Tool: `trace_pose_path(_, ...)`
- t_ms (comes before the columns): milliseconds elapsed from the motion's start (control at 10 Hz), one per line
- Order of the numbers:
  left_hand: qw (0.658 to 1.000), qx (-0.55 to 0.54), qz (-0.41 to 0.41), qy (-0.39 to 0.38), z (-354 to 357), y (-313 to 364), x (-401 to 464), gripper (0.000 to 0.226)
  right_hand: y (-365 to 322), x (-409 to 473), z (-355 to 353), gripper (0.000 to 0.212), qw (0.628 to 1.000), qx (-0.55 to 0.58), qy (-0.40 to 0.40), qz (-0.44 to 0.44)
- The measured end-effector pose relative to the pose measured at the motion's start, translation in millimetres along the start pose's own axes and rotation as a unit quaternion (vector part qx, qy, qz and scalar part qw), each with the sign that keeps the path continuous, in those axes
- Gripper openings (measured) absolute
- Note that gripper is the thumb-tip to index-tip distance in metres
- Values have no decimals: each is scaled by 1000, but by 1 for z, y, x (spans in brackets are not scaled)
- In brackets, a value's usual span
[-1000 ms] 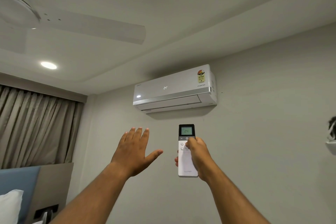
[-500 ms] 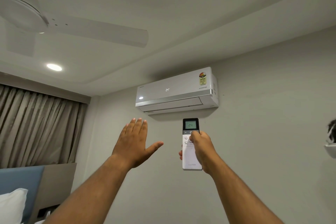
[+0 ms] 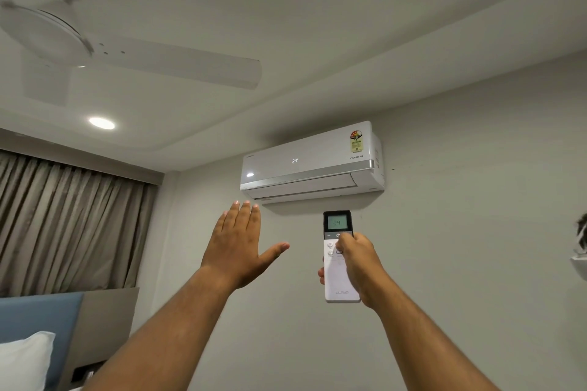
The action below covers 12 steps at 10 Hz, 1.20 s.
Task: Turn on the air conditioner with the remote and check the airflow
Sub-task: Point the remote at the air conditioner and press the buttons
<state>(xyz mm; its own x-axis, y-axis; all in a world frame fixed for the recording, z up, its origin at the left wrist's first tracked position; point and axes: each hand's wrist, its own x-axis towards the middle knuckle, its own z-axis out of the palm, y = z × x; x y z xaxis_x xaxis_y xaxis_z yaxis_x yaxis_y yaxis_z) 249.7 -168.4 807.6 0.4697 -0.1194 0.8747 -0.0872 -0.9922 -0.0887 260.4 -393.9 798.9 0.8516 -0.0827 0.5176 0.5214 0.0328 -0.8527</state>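
Observation:
A white split air conditioner (image 3: 305, 162) hangs high on the grey wall, its front showing 24 and its lower flap only slightly ajar. My right hand (image 3: 359, 267) grips a white remote (image 3: 338, 276) upright below the unit, thumb near the power button, the screen reading 24. My left hand (image 3: 241, 247) is raised flat with fingers together and thumb out, palm toward the wall, just below the unit's left end and holding nothing.
A white ceiling fan (image 3: 127, 54) hangs at the upper left beside a lit ceiling spot (image 3: 101, 123). Grey-brown curtains (image 3: 70, 225) cover the left wall above a blue headboard (image 3: 41, 314) and a white pillow (image 3: 25, 359). A white object (image 3: 579, 267) juts in at the right edge.
Both hands have risen closer to the air conditioner, the left fingertips now reaching its underside level. The remote stays in my right hand. The view has tilted slightly upward.

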Motion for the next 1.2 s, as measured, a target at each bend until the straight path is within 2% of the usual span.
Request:
trace_pose_path(400,1000,-14,-4,-7,15,2,-1,111,10,3,-5,12,1000,-20,13,20)
trace_pose_path(700,1000,-5,2,-23,27,-2,-5,112,16,9,-3,17,999,33,9,33)
trace_pose_path(1200,999,15,5,-33,34,-5,-5,110,13,14,4,27,998,46,6,47)
